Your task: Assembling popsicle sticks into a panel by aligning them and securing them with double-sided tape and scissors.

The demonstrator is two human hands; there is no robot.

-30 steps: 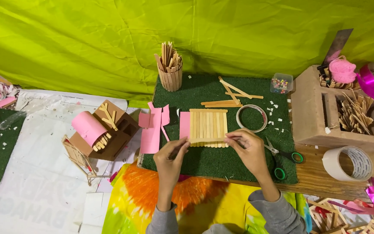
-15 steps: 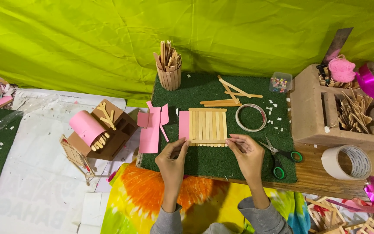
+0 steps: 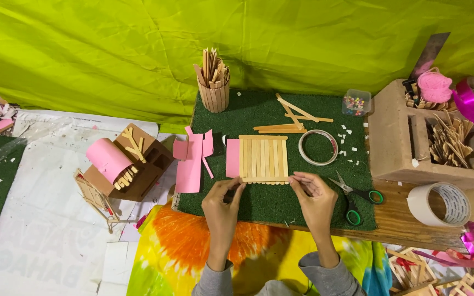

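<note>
A panel of wooden craft sticks (image 3: 263, 158) lies flat on a green turf mat (image 3: 314, 200), with a pink paper strip (image 3: 232, 158) against its left side. My left hand (image 3: 222, 207) pinches the left end of the cross stick (image 3: 264, 180) along the panel's near edge. My right hand (image 3: 315, 198) pinches that stick's right end. Both wrists come up from the bottom of the head view.
Green-handled scissors (image 3: 357, 198) and a tape ring (image 3: 318, 147) lie right of the panel. Loose sticks (image 3: 292, 121), a stick cup (image 3: 214, 82) and a bead box (image 3: 356, 102) sit behind. Pink paper pieces (image 3: 190, 161), a small model house (image 3: 124, 164), a cardboard organiser (image 3: 396, 137) and a tape roll (image 3: 439, 204) flank the mat.
Both hands stay at the panel's near edge. The left fingers have crept a little right, toward the panel's left corner; the right hand has barely shifted.
</note>
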